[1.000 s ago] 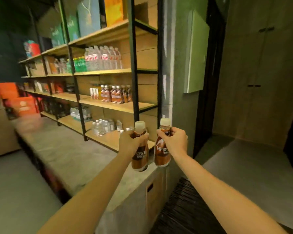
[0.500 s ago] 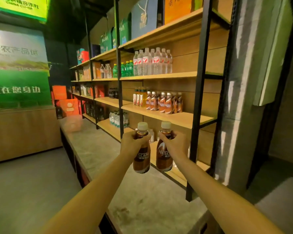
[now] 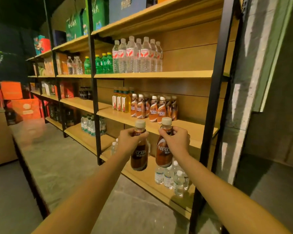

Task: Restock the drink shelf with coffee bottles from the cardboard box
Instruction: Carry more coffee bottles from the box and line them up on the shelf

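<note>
Hands higher, bottles nearer shelf

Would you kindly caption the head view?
Left hand grips the left coffee bottle, right hand the right coffee bottle, facing the drink shelf.

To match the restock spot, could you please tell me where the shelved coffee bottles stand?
In the head view, the shelved coffee bottles stand on the middle shelf, directly right of the yellow bottles, below the water bottles.

"SCAF" reads on the left coffee bottle at frame centre, "NESC" on the right coffee bottle, "NESCAFE" on the shelved coffee bottles above.
</note>
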Motion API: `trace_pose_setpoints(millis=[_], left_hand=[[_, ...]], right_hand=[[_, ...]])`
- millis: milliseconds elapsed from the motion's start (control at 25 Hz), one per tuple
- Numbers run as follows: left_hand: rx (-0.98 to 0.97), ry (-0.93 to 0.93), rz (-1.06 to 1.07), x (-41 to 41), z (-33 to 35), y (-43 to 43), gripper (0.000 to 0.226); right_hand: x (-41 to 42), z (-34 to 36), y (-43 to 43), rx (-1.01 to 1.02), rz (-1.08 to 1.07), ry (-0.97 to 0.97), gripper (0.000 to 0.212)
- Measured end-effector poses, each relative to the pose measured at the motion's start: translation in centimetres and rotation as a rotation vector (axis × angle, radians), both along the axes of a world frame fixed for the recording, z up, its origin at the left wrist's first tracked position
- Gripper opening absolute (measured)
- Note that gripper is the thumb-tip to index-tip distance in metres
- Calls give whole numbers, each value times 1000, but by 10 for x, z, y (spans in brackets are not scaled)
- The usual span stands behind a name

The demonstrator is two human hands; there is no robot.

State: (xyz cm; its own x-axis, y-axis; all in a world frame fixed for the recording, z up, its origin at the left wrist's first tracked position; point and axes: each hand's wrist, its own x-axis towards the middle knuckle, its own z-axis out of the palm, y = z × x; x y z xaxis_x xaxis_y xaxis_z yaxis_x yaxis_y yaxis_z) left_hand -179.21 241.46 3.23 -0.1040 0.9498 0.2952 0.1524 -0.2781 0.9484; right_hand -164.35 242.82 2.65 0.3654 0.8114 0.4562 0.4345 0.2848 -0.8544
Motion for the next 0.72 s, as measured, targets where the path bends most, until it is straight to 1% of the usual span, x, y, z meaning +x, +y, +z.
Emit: trace_pose_setpoints(millis=[160,280,320,480,520,600,720], left_hand=[[31,1,-170,8,2,83,27],[58,1,-346,19,7,143,19],[68,7,-400,24,11,159,19],[102,41,-563,43,27,202,29],[101,33,-600,49,29,212,29],[102,16,-662,61,32,230,22],[86,11,-710,80,37,255,28]], right_hand=[[7,0,47,15,-161,-6,29],[6,2,80,24,-302,39,31],[4,4,88,26,-354,59,32],[6,19,111,39,-487,76,32],[7,22,116,45,-520,67,32],[13,28,124,48,-575,43,31],[26,32,143,49,-624,24,28]])
